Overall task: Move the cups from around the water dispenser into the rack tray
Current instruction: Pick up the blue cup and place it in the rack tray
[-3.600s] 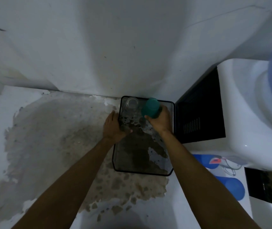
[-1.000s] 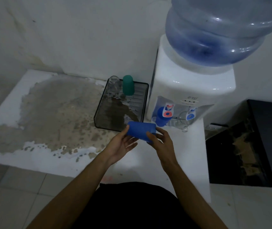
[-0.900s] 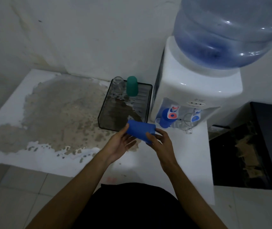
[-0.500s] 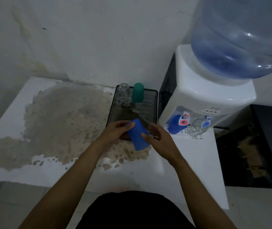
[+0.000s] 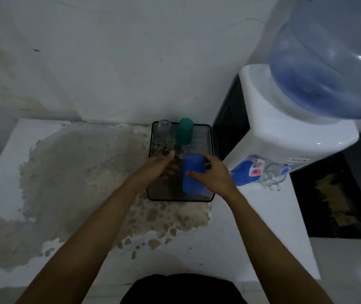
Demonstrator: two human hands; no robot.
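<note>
A blue cup [image 5: 193, 174] is upside down over the near right part of the black rack tray [image 5: 211, 137]. My right hand [image 5: 213, 175] grips its side. My left hand [image 5: 160, 166] hovers just left of the cup over the tray, fingers loosely curled and holding nothing. A green cup [image 5: 184, 131] and a clear glass [image 5: 163, 127] stand upside down at the tray's far edge. Another blue cup [image 5: 241, 175] and a clear glass mug [image 5: 272, 177] sit under the taps of the white water dispenser [image 5: 284, 128].
The tray rests on a white counter [image 5: 10, 172] with a large brown worn patch [image 5: 83, 178], against a white wall. A big blue water bottle [image 5: 328, 58] tops the dispenser. A dark cabinet [image 5: 339, 194] lies to the right.
The blue cup went from lying sideways between both hands in front of the tray to upside down over the tray. My left hand let go of it; the view moved closer.
</note>
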